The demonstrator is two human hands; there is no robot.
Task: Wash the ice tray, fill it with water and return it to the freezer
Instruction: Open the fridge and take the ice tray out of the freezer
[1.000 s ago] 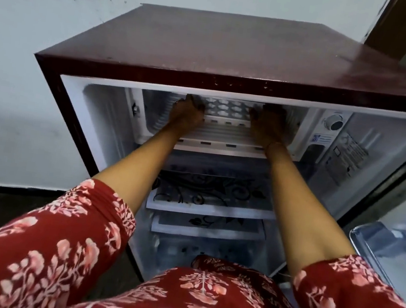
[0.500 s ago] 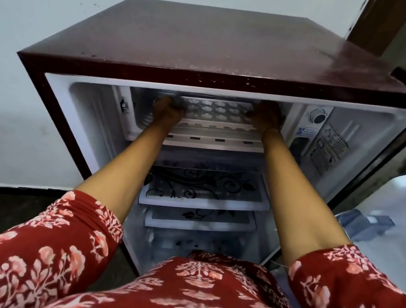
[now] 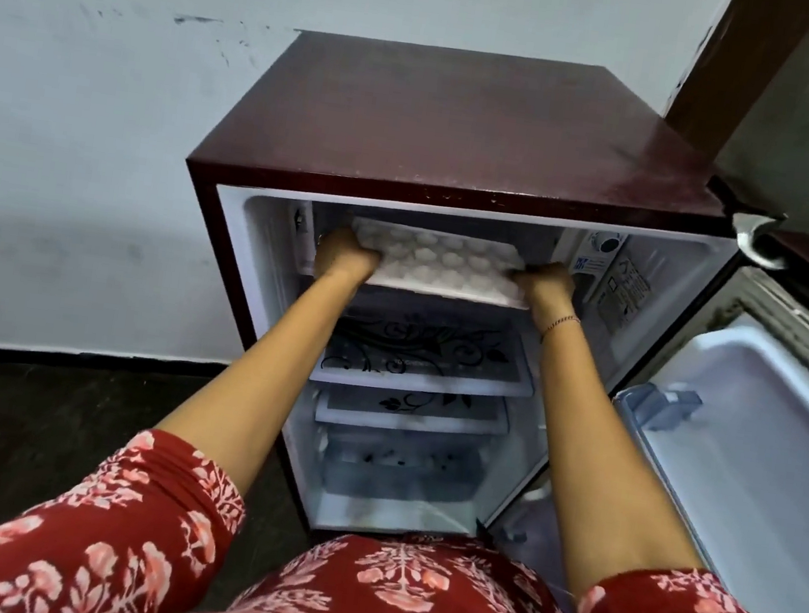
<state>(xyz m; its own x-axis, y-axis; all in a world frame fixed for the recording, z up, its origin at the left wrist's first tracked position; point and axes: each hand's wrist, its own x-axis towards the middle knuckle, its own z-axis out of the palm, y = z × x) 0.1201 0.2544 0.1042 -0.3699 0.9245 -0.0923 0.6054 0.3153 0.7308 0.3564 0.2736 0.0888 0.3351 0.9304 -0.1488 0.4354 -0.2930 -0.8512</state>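
Note:
A white ice tray [image 3: 441, 262] with rows of round cells sits at the mouth of the freezer compartment [image 3: 434, 222] at the top of a small maroon fridge [image 3: 467, 129]. My left hand [image 3: 345, 254] grips the tray's left end. My right hand [image 3: 546, 286] grips its right end. The tray is tilted, its front edge sticking out past the compartment opening. What the cells hold cannot be made out.
Below the freezer are two glass shelves [image 3: 422, 355] with black floral print and a crisper drawer [image 3: 402, 465]. The fridge door [image 3: 761, 430] stands open to the right. A white wall [image 3: 80, 135] is behind; dark floor [image 3: 43, 413] lies left.
The tray has come forward out of the freezer compartment in both hands. The camera has pulled back and risen, so the fridge looks smaller.

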